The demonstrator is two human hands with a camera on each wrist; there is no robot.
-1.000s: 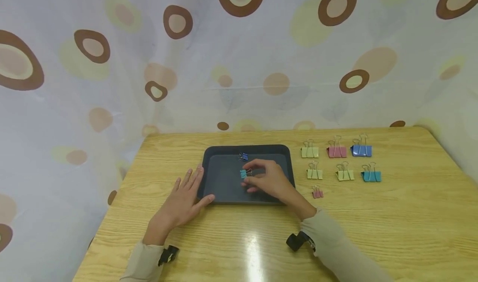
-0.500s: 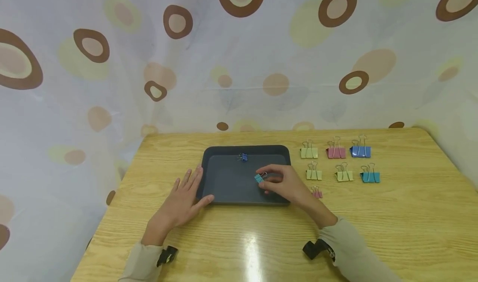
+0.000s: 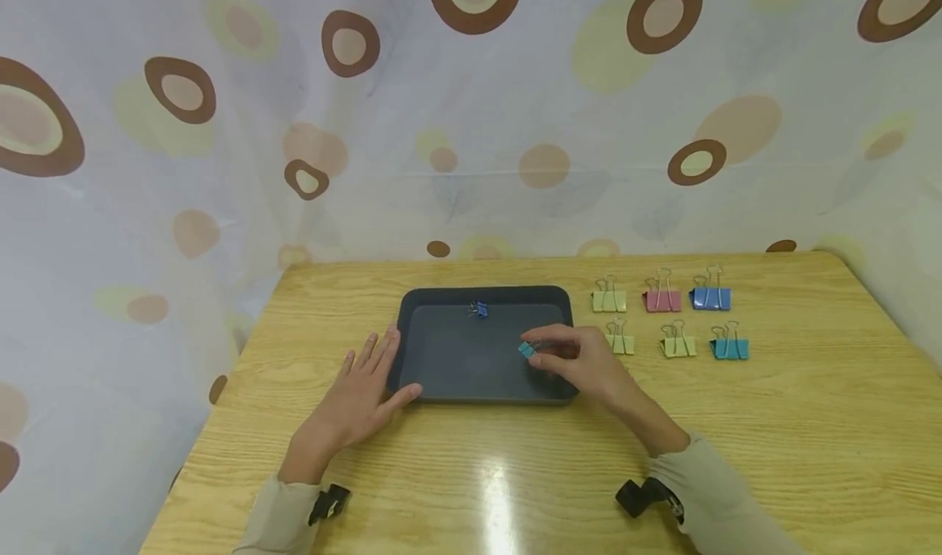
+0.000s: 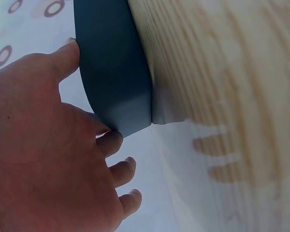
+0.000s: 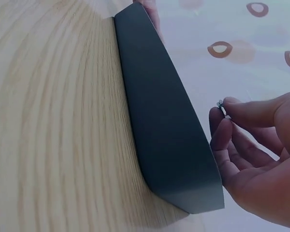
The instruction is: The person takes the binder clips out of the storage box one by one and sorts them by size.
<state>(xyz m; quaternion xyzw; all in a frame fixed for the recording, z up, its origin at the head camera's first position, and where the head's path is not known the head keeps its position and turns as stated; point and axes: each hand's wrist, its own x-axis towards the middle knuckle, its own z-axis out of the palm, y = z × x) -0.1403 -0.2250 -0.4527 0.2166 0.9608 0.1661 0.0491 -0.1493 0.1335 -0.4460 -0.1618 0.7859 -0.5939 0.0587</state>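
Observation:
A small teal binder clip (image 3: pixel 526 349) is pinched between the thumb and fingertips of my right hand (image 3: pixel 581 360), above the right part of a dark tray (image 3: pixel 456 398). In the right wrist view only a bit of metal shows between the fingertips (image 5: pixel 227 100). My left hand (image 3: pixel 353 404) rests with straight, spread fingers against the tray's left edge. In the left wrist view its thumb and a finger touch the rim of the tray (image 4: pixel 113 67). Inside the tray, near the back wall, lies a small blue binder clip (image 3: pixel 480 310).
Right of the tray, binder clips stand in rows on the wooden table (image 3: pixel 809 424). The back row has a yellow clip (image 3: pixel 609 301), a pink clip (image 3: pixel 663 301) and a blue clip (image 3: pixel 710 298). Nearer are two more yellow ones and a larger teal clip (image 3: pixel 730 348).
My right hand has moved right across the tray with the teal clip, from the middle toward the right side. It now hides the small pink clip on the table. My left hand stays put.

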